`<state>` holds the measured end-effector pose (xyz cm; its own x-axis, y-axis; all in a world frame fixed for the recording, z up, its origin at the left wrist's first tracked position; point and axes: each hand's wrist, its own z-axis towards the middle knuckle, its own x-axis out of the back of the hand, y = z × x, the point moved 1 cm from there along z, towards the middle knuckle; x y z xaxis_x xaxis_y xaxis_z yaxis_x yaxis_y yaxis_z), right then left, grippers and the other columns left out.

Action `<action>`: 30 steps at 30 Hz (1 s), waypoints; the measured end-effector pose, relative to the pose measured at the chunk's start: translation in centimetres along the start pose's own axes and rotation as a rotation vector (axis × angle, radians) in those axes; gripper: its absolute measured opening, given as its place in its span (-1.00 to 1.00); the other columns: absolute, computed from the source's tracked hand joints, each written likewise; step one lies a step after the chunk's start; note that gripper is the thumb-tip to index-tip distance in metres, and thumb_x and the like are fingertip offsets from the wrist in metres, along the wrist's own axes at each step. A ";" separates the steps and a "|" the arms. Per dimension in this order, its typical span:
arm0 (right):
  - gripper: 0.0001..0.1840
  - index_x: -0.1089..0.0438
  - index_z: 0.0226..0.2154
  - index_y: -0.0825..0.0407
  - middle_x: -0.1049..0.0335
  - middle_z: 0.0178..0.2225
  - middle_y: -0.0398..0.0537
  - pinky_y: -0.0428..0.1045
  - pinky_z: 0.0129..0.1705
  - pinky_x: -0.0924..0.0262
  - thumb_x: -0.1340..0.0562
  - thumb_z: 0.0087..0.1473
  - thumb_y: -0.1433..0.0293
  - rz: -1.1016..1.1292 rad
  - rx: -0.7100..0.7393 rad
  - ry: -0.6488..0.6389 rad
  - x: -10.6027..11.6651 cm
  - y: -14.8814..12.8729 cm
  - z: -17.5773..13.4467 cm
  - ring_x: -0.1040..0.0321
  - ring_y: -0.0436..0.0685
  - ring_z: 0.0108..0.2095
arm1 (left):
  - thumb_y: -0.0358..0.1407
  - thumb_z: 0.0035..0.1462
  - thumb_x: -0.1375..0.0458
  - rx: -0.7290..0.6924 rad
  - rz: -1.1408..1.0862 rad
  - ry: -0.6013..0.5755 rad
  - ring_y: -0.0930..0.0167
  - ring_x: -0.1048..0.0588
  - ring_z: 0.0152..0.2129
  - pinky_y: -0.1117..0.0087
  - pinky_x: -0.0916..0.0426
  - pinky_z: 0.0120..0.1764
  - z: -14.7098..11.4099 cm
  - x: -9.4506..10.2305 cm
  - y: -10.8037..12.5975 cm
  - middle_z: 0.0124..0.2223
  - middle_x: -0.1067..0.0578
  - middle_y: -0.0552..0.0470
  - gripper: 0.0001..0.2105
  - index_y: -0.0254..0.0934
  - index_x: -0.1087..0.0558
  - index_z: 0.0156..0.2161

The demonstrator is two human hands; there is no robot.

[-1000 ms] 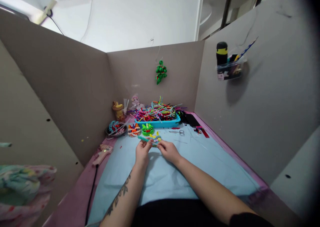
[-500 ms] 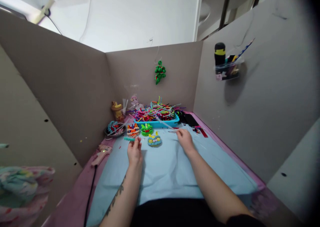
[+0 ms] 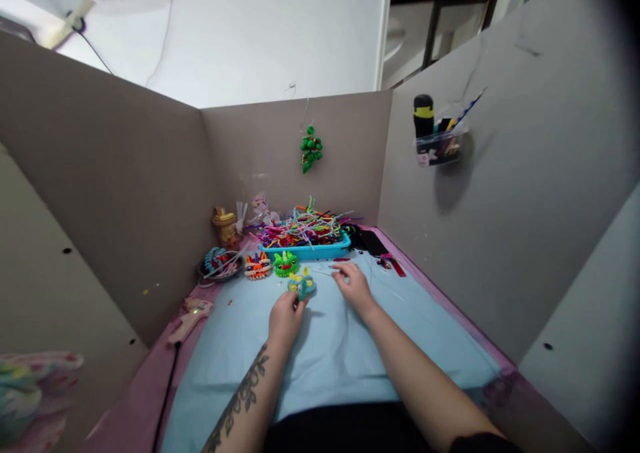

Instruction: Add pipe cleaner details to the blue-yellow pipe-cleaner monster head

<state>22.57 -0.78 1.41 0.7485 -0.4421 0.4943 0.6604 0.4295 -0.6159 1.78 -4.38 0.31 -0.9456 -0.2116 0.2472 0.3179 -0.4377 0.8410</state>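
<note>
The left hand (image 3: 284, 315) reaches forward over the light blue mat (image 3: 320, 353), its fingertips closed on the near edge of a small blue and yellow pipe-cleaner figure (image 3: 302, 284). How tightly it pinches cannot be told, as the figure is small and partly covered by the fingers. The figure sits on the mat just in front of the blue tray (image 3: 306, 249).

The right hand (image 3: 353, 285) is to the right of that figure, knuckles up and fingers curled, and a thin pale strand (image 3: 326, 271) runs from its fingertips toward the tray. Whether the fingers truly grip the strand or only touch it is too fine to see. The two hands are near each other but apart.

The blue tray stands at the far edge of the mat, heaped with loose pipe cleaners (image 3: 303, 225) in many colours. In front of the tray's left end sits a green pipe-cleaner figure (image 3: 285, 264), and to the left of that an orange and white one (image 3: 257, 266). Further left of the tray is a dark round dish (image 3: 220, 265) holding more coiled pieces, and behind that a small tan jar (image 3: 225, 224).

A pink glue gun (image 3: 190, 312) lies on the pink table surface well to the left of the tray, off the mat. A green pipe-cleaner ornament (image 3: 310, 149) hangs on the back panel above the tray. A clear holder (image 3: 438, 148) with a black and yellow bottle is fixed to the right panel.
</note>
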 end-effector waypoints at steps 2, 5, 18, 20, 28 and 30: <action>-0.67 -0.38 -0.17 0.08 -0.33 -0.45 -0.06 -0.06 -0.38 -0.17 -0.11 0.05 0.26 0.224 0.066 -0.145 -0.7 -1.8 -0.7 -0.23 0.04 -0.48 | -0.38 -0.16 -0.25 -0.026 0.048 -0.023 0.42 -0.28 -0.56 0.44 -0.13 -0.37 -0.2 -0.1 0.0 -0.55 -0.35 0.08 -0.94 -0.20 -0.45 -0.55; -0.61 -0.35 -0.12 0.06 -0.32 -0.51 -0.14 -0.11 -0.46 -0.15 -0.18 -0.01 0.24 0.358 0.086 -0.239 -1.6 -3.8 -1.6 -0.17 -0.02 -0.55 | -0.41 -0.15 -0.23 -0.035 0.091 -0.032 0.38 -0.32 -0.51 0.42 -0.17 -0.32 -0.3 -0.2 0.1 -0.51 -0.39 0.05 -0.93 -0.17 -0.46 -0.52; -0.87 -0.37 -0.39 0.06 -0.29 -0.55 -0.18 -0.14 -0.51 -0.08 -0.15 -0.08 0.42 0.377 -0.054 -0.218 -2.0 -3.4 -1.5 -0.19 -0.03 -0.54 | -0.33 -0.26 -0.29 0.315 -0.294 -0.139 0.40 -0.42 -0.58 0.43 -0.28 -0.45 0.5 0.9 -0.2 -0.49 -0.54 0.01 -0.70 -0.27 -0.54 -0.28; -0.89 -0.34 -0.41 0.06 -0.26 -0.55 -0.20 -0.15 -0.52 -0.07 -0.15 -0.11 0.45 0.375 -0.050 -0.277 -2.2 -3.6 -1.6 -0.18 -0.04 -0.54 | -0.31 -0.24 -0.29 0.341 -0.302 -0.201 0.40 -0.45 -0.58 0.44 -0.30 -0.48 0.8 1.6 -0.3 -0.49 -0.55 -0.02 -0.73 -0.31 -0.54 -0.31; -0.92 -0.28 -0.47 0.06 -0.24 -0.54 -0.23 -0.16 -0.51 -0.03 -0.15 -0.15 0.49 0.384 -0.040 -0.318 -3.1 -3.3 -2.0 -0.15 -0.06 -0.55 | -0.32 -0.31 -0.34 0.304 -0.323 -0.196 0.34 -0.50 -0.47 0.38 -0.37 -0.38 1.4 2.7 -1.1 -0.34 -0.57 -0.11 -0.69 -0.33 -0.54 -0.33; -0.93 -0.29 -0.48 0.05 -0.25 -0.55 -0.23 -0.15 -0.51 -0.04 -0.16 -0.16 0.47 0.382 -0.043 -0.320 -3.2 -3.2 -2.0 -0.15 -0.06 -0.55 | -0.31 -0.29 -0.34 0.331 -0.349 -0.211 0.33 -0.51 -0.47 0.38 -0.37 -0.38 1.3 2.5 -1.2 -0.36 -0.57 -0.12 -0.68 -0.34 -0.54 -0.31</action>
<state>18.01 -2.27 0.59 0.9218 0.0074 0.3876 0.3373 0.4776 -0.8112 -1.08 -3.25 0.52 -0.9956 0.0930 -0.0124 -0.0258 -0.1440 0.9892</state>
